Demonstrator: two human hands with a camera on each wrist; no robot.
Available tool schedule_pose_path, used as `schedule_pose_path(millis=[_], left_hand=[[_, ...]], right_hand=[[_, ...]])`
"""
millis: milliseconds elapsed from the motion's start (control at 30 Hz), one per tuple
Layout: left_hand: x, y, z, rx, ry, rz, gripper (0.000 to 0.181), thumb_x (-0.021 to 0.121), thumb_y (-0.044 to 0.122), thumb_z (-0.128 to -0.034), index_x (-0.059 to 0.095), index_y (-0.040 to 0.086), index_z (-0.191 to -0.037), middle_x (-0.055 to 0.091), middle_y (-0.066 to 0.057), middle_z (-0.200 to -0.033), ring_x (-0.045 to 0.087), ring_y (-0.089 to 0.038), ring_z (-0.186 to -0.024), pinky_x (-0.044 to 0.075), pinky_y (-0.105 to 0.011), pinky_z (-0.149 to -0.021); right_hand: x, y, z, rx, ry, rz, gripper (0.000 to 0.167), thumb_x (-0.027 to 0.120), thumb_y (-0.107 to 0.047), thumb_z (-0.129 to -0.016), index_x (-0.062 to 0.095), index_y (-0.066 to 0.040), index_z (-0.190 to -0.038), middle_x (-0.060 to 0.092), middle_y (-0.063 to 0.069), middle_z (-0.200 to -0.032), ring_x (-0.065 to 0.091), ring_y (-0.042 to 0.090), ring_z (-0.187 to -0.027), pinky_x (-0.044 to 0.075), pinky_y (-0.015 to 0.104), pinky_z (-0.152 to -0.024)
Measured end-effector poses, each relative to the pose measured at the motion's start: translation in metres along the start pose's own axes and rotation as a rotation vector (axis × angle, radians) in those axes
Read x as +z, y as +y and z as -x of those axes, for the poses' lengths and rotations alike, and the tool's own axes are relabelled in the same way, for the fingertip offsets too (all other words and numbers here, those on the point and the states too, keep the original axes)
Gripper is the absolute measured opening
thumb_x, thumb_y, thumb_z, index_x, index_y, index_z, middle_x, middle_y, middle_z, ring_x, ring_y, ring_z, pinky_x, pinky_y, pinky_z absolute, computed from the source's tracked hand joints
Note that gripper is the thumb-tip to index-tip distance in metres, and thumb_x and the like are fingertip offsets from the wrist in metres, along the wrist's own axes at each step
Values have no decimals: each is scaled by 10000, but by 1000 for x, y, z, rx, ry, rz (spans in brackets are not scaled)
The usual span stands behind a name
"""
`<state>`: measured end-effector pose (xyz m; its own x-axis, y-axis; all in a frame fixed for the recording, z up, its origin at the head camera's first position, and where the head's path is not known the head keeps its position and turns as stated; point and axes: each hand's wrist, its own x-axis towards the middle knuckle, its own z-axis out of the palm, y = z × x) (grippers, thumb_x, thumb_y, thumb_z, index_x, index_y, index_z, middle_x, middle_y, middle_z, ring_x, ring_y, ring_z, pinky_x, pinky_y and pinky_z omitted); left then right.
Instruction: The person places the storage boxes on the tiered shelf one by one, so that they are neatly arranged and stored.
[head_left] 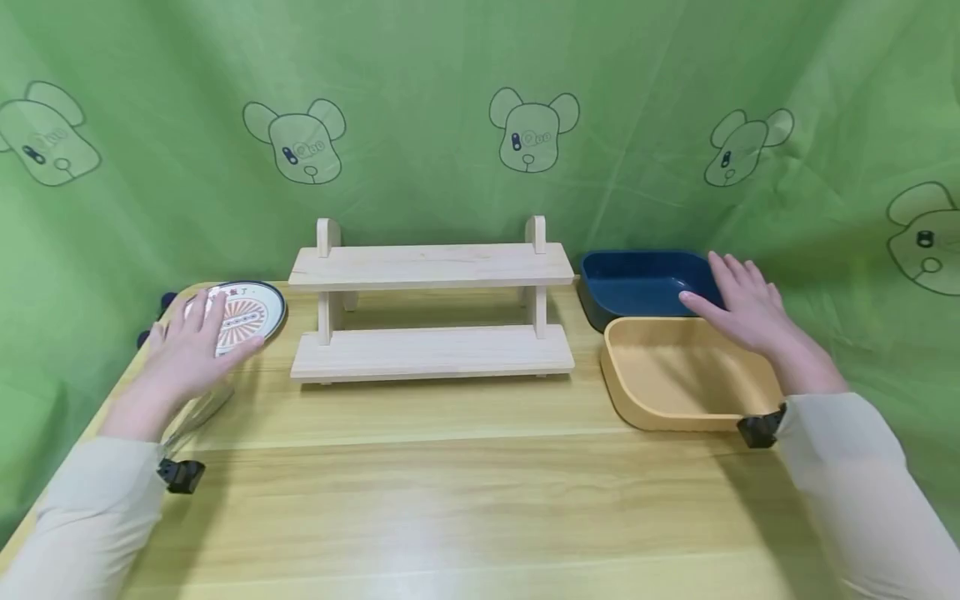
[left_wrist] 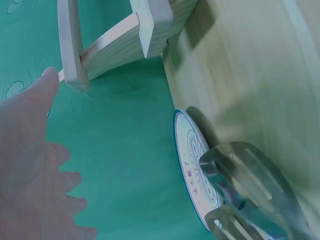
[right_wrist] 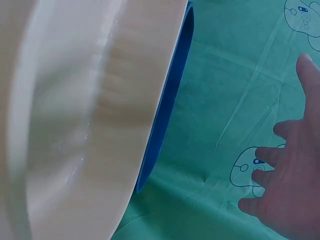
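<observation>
Likely the plate (head_left: 247, 312), at the shelf's (head_left: 431, 267) 9 o'clock, is stiff, slick, perhaps fragile: take its rim. Left grip (head_left: 183, 354) and right grip (head_left: 752, 310): released.

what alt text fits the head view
A person's open left grip hangs near a plate, the open right grip near a blue tray and yellow tray; between them, a two-tier wooden shelf stands on a table.

Pale wood-grain table (head_left: 450, 492) with a 2-tier wooden rack (head_left: 432, 354) standing on it.
To the rack's left lie a round patterned plate (head_left: 255, 315) and slotted utensil (left_wrist: 265, 187); to its right, a yellow tray (head_left: 678, 367) sits before a navy tray (head_left: 637, 283).
</observation>
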<state>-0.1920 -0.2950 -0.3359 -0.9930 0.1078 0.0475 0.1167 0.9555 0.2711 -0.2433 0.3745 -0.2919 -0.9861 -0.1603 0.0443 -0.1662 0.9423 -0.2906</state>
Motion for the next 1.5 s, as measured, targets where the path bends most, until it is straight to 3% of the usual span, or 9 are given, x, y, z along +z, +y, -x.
schedule_pose_path(millis=[367, 700, 967, 1500], left_hand=[[15, 7, 3, 80, -24, 29, 883, 375, 560, -928, -48, -18, -1445, -102, -269, -1473, -127, -460, -1312, -62, -624, -1023], [32, 14, 1, 176, -5, 54, 837, 435, 485, -940, 55, -70, -1437, -17, -290, -1473, -74, -442, -1331, -41, -566, -1061], [44, 18, 1, 206, -27, 81, 821, 458, 469, -937, 82, -60, -1440, 38, -288, -1474, 20, -447, -1336, 4, -539, -1081], [62, 21, -3, 236, -52, 64, 774, 461, 445, -944, 148, -67, -1433, 108, -276, -1472, 102, -431, -1336, 101, -532, -1084]], right_hand=[[4, 12, 15, -39, 18, -85, 762, 383, -415, -973, -48, -14, -1456, -64, 325, -1458, -180, 445, -1307, -116, 593, -1033], [4, 23, 32, -17, -21, -210, 749, 389, -385, -979, -96, -78, -1461, -107, 244, -1487, -218, 375, -1316, -121, 616, -1015], [12, 41, 43, -37, -3, -250, 723, 402, -329, -983, -45, -16, -1458, -50, 296, -1474, -134, 448, -1320, -74, 635, -1019], [20, 79, 66, 17, -6, -260, 671, 369, -296, -992, 32, 93, -1422, 26, 424, -1389, -3, 591, -1250, 1, 710, -965]])
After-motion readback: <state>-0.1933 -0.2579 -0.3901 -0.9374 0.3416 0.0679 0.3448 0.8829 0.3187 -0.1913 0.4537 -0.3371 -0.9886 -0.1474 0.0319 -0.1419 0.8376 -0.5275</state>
